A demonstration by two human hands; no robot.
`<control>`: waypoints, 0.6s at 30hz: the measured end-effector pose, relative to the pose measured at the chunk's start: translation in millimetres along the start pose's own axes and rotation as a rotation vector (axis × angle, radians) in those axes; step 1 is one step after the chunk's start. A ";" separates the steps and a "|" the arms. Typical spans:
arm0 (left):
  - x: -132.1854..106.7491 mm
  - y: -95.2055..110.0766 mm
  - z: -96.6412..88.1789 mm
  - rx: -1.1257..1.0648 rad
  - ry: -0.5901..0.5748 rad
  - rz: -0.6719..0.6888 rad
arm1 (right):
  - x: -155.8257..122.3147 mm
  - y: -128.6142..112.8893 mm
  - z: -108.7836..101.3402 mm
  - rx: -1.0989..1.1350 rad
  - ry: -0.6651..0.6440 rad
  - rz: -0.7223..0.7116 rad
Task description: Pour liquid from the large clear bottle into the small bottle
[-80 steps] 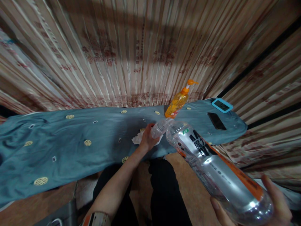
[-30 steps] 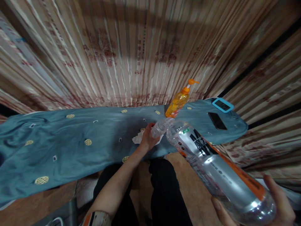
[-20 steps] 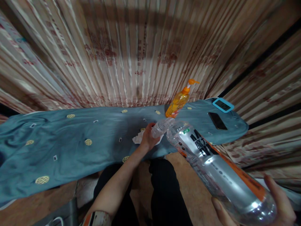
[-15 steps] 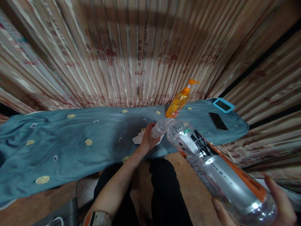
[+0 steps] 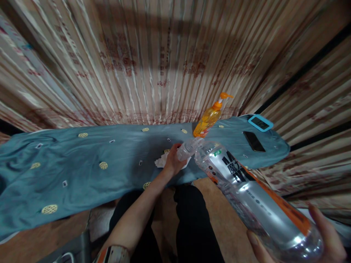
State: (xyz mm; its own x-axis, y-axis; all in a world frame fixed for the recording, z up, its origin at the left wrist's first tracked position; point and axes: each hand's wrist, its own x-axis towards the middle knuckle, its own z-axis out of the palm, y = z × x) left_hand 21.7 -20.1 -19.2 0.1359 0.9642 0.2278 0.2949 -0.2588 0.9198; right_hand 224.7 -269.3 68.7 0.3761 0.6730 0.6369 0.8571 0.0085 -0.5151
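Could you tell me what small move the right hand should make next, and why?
Probably tip the large bottle a little steeper with the right hand: its mouth already meets the small clear bottle, which the left hand steadies on the blue cloth, and it slopes only gently.
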 end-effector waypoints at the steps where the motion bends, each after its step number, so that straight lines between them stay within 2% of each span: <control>1: -0.1 0.0 0.0 0.004 -0.002 0.003 | 0.4 -0.8 0.5 -0.006 0.011 -0.010; 4: 0.0 1.5 -0.4 0.010 -0.002 0.005 | 4.0 -6.4 2.3 -0.044 0.065 -0.066; 11: 0.6 5.0 -1.3 0.001 -0.004 -0.020 | 11.9 -15.4 1.4 -0.086 0.055 -0.087; 15: 0.9 3.5 -0.6 -0.005 0.009 -0.015 | 9.2 -10.6 1.2 -0.111 0.051 -0.073; 18: 1.0 3.5 -0.4 -0.017 0.009 -0.010 | 5.4 -0.3 1.6 -0.072 -0.009 -0.027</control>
State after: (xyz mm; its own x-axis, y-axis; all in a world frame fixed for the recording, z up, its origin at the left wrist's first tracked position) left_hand 22.5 -20.0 -15.6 0.1244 0.9672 0.2215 0.2801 -0.2484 0.9273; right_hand 226.0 -264.5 71.4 0.3498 0.6799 0.6445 0.8899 -0.0262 -0.4553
